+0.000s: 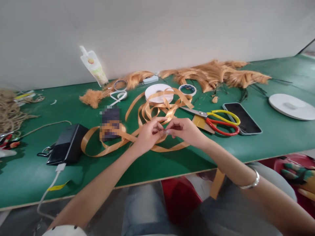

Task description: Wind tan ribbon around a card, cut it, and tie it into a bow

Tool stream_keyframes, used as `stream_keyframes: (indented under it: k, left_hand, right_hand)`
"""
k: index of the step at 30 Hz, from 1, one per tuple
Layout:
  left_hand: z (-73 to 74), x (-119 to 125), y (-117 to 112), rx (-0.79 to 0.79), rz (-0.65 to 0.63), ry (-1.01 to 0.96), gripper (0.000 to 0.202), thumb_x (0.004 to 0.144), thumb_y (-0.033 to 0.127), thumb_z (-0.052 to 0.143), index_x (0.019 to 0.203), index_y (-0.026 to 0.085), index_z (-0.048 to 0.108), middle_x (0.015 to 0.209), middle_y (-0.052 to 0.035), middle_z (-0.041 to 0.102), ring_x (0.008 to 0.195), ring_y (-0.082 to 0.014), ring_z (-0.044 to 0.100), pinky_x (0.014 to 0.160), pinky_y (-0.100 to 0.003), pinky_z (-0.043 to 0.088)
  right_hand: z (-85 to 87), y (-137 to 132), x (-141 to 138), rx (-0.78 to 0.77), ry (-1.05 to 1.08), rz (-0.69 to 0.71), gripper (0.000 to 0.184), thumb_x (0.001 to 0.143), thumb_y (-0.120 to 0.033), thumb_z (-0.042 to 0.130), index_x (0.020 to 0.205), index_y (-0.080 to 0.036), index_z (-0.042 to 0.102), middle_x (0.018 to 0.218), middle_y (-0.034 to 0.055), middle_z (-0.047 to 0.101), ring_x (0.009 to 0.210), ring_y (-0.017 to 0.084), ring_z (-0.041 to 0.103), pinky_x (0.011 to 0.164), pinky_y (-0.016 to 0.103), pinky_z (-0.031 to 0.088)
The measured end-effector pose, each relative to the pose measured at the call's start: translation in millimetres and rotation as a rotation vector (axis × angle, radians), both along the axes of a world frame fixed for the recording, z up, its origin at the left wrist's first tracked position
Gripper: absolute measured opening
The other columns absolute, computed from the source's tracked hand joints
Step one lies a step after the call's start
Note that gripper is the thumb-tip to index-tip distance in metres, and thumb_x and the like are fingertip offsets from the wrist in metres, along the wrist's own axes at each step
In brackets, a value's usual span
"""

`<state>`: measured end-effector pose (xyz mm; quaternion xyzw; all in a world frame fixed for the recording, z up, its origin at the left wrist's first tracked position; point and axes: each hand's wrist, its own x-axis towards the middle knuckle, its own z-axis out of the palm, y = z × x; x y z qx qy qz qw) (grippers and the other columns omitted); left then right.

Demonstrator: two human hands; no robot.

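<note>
My left hand (147, 132) and my right hand (183, 129) meet above the green table (152, 164), fingers pinched together on a strip of orange ribbon (152, 109). The ribbon loops loosely across the table from a white spool (157, 90) behind my hands and trails left past a black power bank (66, 144). Red and yellow scissors (216, 121) lie just right of my right hand. A silver bangle sits on my right wrist.
A phone (242, 118) lies beside the scissors, with a white round lid (291, 106) further right. Orange fibre bundles (216, 73) line the wall. A tape roll (187, 89), a squeeze pouch (94, 67) and rope (10, 111) sit at the back and left.
</note>
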<state>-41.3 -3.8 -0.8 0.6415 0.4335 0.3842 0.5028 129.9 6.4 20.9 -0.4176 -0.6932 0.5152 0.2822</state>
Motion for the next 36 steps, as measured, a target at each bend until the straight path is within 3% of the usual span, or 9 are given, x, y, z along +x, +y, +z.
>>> stream_keyframes:
  k: [7,10,14,19,23,29,36]
  left_hand:
    - [-4.0,8.7,-4.6,-0.100,-0.070,0.005,0.031,0.081,0.035,0.057,0.106,0.017,0.050,0.074,0.0015,0.055,0.062,-0.0104,0.060,0.059,-0.023,0.047]
    - [-3.5,12.0,-8.3,-0.139,-0.127,0.045,0.024,0.085,0.040,0.051,0.088,0.016,0.051,0.065,0.0026,0.054,0.055,-0.0083,0.055,0.054,-0.021,0.044]
    - [-3.3,15.4,-13.1,-0.176,-0.178,0.146,0.035,0.089,0.045,0.039,0.077,0.015,0.051,0.057,0.0030,0.053,0.040,-0.0051,0.044,0.041,-0.018,0.034]
    - [-8.2,15.2,-15.8,-0.157,-0.117,0.157,0.035,0.091,0.042,0.036,0.070,0.016,0.047,0.047,0.0054,0.045,0.041,-0.0047,0.039,0.042,-0.017,0.029]
    - [-9.8,12.7,-15.1,-0.182,-0.120,0.134,0.035,0.091,0.037,0.038,0.064,0.016,0.046,0.048,0.0047,0.045,0.043,-0.0050,0.039,0.042,-0.018,0.029]
    - [-6.3,11.6,-14.4,-0.140,-0.175,0.169,0.036,0.089,0.027,0.037,0.056,0.015,0.046,0.050,0.0029,0.049,0.044,-0.0050,0.040,0.042,-0.018,0.029]
    - [-6.8,9.1,-15.5,-0.110,-0.135,0.135,0.039,0.090,0.032,0.037,0.055,0.016,0.046,0.049,0.0028,0.049,0.043,-0.0059,0.038,0.042,-0.020,0.030]
  right_hand:
    - [-5.6,-3.4,8.4,-0.178,0.153,-0.056,0.008,0.076,-0.018,0.060,0.070,-0.013,0.058,0.059,-0.0032,0.056,0.051,0.006,0.051,0.054,0.022,0.042]
    - [-6.6,-6.7,8.7,-0.164,0.206,-0.100,0.007,0.075,-0.019,0.061,0.071,-0.013,0.059,0.059,-0.0036,0.055,0.051,0.005,0.050,0.053,0.021,0.041]
    - [-10.1,-9.0,8.2,-0.177,0.243,-0.128,0.007,0.077,-0.016,0.059,0.071,-0.013,0.057,0.056,-0.0042,0.055,0.051,0.005,0.051,0.053,0.020,0.042]
    - [-14.9,-5.9,13.3,-0.313,0.335,-0.034,0.011,0.081,-0.020,0.056,0.073,-0.014,0.055,0.063,-0.0010,0.061,0.054,0.006,0.056,0.056,0.020,0.045]
    - [-14.0,-6.3,13.7,-0.298,0.321,0.000,0.010,0.082,-0.022,0.056,0.078,-0.013,0.057,0.064,-0.0012,0.061,0.053,0.006,0.055,0.055,0.020,0.045]
    - [-18.4,-11.0,8.2,-0.370,0.374,-0.029,0.012,0.080,-0.016,0.057,0.069,-0.013,0.054,0.059,-0.0030,0.058,0.051,0.005,0.052,0.053,0.019,0.043]
    - [-23.6,-14.9,8.1,-0.578,0.607,-0.055,0.015,0.078,-0.023,0.063,0.071,-0.014,0.053,0.063,-0.0035,0.057,0.054,0.004,0.050,0.054,0.017,0.041]
